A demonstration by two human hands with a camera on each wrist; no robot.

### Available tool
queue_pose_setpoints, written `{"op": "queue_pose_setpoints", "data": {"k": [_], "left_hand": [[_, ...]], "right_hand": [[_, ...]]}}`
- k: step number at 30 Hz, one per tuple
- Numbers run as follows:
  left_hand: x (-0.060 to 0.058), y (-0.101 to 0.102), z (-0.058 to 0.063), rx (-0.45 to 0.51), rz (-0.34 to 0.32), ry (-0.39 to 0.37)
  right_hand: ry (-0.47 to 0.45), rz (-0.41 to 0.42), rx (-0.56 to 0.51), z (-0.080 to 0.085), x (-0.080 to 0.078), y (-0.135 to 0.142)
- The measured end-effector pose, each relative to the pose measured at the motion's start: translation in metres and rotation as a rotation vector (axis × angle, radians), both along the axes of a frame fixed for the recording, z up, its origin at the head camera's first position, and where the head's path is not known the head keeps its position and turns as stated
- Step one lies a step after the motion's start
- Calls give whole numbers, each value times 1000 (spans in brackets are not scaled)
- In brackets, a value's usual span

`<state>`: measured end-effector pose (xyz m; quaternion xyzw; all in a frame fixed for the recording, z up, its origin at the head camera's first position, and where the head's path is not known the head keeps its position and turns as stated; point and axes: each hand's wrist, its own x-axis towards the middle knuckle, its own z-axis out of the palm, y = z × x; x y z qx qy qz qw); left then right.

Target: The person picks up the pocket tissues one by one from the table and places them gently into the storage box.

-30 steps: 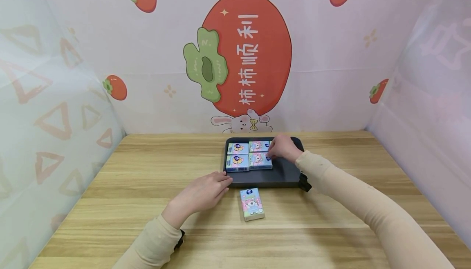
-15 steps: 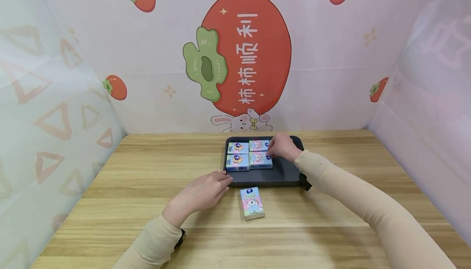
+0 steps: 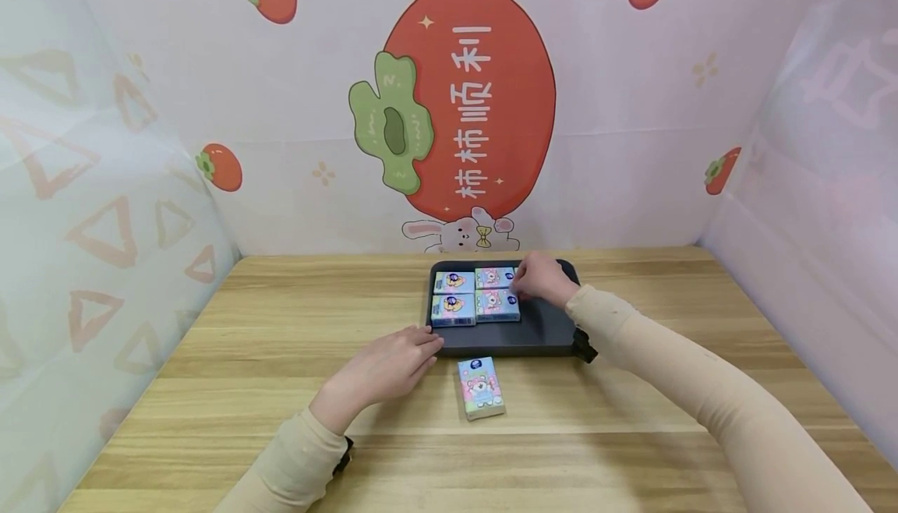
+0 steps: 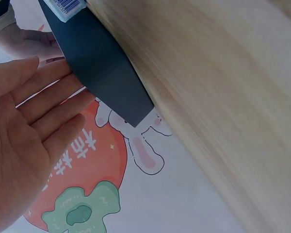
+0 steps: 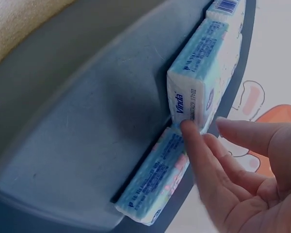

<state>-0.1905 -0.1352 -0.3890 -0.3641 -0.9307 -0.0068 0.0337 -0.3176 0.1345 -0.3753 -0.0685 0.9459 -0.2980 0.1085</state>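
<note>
A dark grey tray (image 3: 508, 339) holds several small tissue packets (image 3: 452, 308) in two rows. My right hand (image 3: 543, 277) reaches over its far side; in the right wrist view a straight fingertip touches the end of a packet marked Vinda (image 5: 186, 99), with the thumb apart from it. Another packet (image 5: 155, 177) lies in line beside that hand, mostly hidden by it in the head view. My left hand (image 3: 389, 361) has its fingers extended, tips right at the tray's front left corner. In front of the tray, a loose packet with a bear print (image 3: 481, 390) lies on the table.
The wooden table (image 3: 281, 302) ends at a patterned cloth backdrop (image 3: 617, 146) just behind the tray. Cloth also rises along the left and right sides. Bare tray floor shows at the front and right.
My right hand has shifted very slightly to the right beside the packet's end. The left hand and the loose packet stay where they were.
</note>
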Motion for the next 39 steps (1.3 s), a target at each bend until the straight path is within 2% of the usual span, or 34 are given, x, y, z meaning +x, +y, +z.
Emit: {"op": "queue_pose_setpoints", "data": {"k": [11,20,30,39], "left_hand": [[0,-1,0,0,-5,7],[-1,-1,-1,6,-7,10],[-1,0,0,14,-11,8],[0,1,2,15,-10,8]], "right_hand": [[-23,-7,53,11,9,8],[63,22,36,17,25,12],[155,56,77,19,43,17],[183,79,80,18,60,19]]}}
